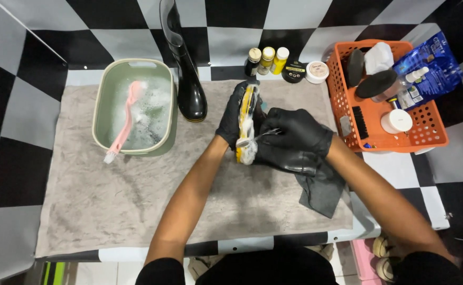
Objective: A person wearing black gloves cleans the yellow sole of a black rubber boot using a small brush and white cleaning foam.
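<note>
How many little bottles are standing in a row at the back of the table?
3: a dark bottle on the left, a yellow bottle in the middle, another yellow one on the right. The gloved hands may hide more.

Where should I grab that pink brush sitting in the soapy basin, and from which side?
Probably best to take the pink brush by the lower end of its long handle, which sticks out past the front rim of the green basin, clear of the suds. Come from the front, closing around the handle's narrow width. The bristle head lies in foam at the far end, likely slippery.
</note>
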